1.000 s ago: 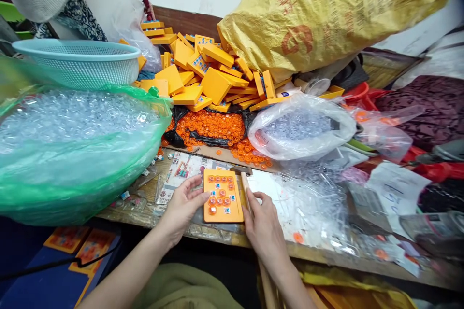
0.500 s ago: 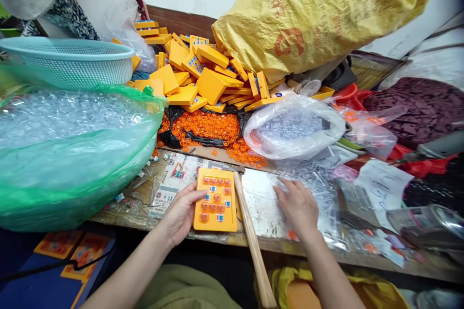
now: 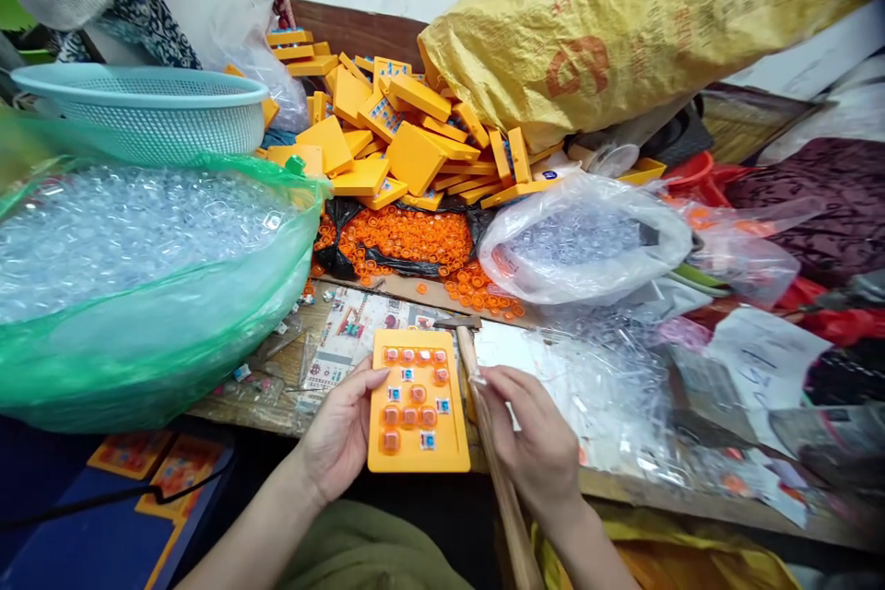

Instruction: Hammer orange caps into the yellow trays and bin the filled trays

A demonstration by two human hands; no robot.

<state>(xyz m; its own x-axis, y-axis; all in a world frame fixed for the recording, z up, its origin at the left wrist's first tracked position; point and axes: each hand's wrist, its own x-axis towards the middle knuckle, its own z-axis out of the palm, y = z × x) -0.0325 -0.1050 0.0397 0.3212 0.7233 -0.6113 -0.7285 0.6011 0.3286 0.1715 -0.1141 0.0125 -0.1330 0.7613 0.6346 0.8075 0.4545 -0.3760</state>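
Observation:
My left hand (image 3: 340, 431) holds a yellow panel (image 3: 451, 447) by its left edge, thumb on top. Orange transparent keycaps (image 3: 409, 416) cover many of its positions, while several small blue-and-white switches (image 3: 428, 441) sit uncovered. Just right of the panel, my right hand (image 3: 531, 438) has thumb and forefinger pinched around a small clear piece (image 3: 478, 377), too small to identify. A hammer (image 3: 513, 521) with a wooden handle lies beneath that hand, its head toward the back of the bench.
Orange keycaps (image 3: 415, 235) spill from a black bag behind the panel. Clear small parts fill a green bag (image 3: 228, 313) at left and a white bag (image 3: 587, 281) at right. Yellow panels (image 3: 415, 157) are heaped behind, near a blue basket (image 3: 138, 88) and a yellow sack (image 3: 622, 28).
My right hand has moved left from the white sheet to beside the panel, with fingertips now pinched around a small clear piece. The panel has come slightly nearer.

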